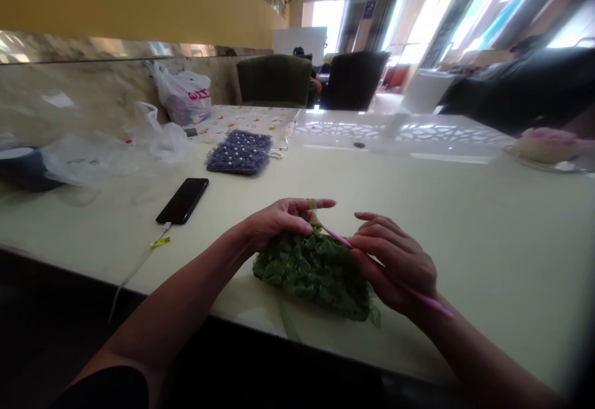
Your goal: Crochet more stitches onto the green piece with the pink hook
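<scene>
A green crocheted piece (pixel 316 272), ruffled and roughly bag-shaped, lies at the front edge of the table. My left hand (pixel 288 217) pinches its upper edge between thumb and fingers, with the index finger stretched out and a sheer green ribbon (pixel 313 206) looped over it. In my right hand (pixel 395 260) is a pink crochet hook (pixel 337 235), gripped between thumb and fingers. Its tip meets the green piece beside my left thumb; its handle end shows past my right wrist. A loose ribbon tail hangs over the table edge below the piece.
A black phone (pixel 183 201) with a white charging cable (pixel 134 266) lies at the left. Beyond it are a purple beaded crocheted piece (pixel 240 152), clear plastic (pixel 93 158) and a white plastic bag (pixel 183 93). A pink-topped bowl (pixel 546 144) stands far right.
</scene>
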Demonstrator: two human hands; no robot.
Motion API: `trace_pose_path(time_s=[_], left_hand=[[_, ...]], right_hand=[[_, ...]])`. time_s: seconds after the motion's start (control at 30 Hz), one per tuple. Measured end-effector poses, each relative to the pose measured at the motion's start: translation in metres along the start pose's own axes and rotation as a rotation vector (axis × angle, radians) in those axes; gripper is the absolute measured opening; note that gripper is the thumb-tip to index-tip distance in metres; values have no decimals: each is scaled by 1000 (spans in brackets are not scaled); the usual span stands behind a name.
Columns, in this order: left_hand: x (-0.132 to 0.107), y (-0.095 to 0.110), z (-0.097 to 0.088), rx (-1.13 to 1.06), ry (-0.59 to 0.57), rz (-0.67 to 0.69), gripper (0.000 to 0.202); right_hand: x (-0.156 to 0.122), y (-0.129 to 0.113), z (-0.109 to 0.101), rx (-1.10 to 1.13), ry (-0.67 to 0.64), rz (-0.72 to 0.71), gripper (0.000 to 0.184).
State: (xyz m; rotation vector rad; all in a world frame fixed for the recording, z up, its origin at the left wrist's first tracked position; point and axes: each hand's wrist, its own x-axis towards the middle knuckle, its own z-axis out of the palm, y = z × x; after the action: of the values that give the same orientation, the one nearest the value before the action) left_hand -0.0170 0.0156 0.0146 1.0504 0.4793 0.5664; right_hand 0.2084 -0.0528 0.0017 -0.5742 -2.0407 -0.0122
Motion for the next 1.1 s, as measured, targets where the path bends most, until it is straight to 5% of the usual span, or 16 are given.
trace_pose_path(time_s=[0.23, 0.43, 0.6, 0.73, 0.83, 1.1], left_hand=[[2, -7, 9, 6, 49, -21, 61], [3, -26, 28, 73, 142, 62, 45], [3, -22, 27, 290, 77, 150, 27], [6, -22, 23, 489, 282, 220, 23], [7, -28, 28, 409, 418, 258, 23], [5, -34, 36, 229, 470, 306, 39]], right_hand=[[1, 3, -7, 281, -80, 225, 14], [-5, 7, 15, -239, -6, -6, 12], [-9, -1, 14, -223, 63, 229, 13], [-10, -1, 11, -187, 112, 328, 10], [-12, 1, 12, -198, 77, 308, 11], [-16, 2, 17, -270, 69, 234, 14]])
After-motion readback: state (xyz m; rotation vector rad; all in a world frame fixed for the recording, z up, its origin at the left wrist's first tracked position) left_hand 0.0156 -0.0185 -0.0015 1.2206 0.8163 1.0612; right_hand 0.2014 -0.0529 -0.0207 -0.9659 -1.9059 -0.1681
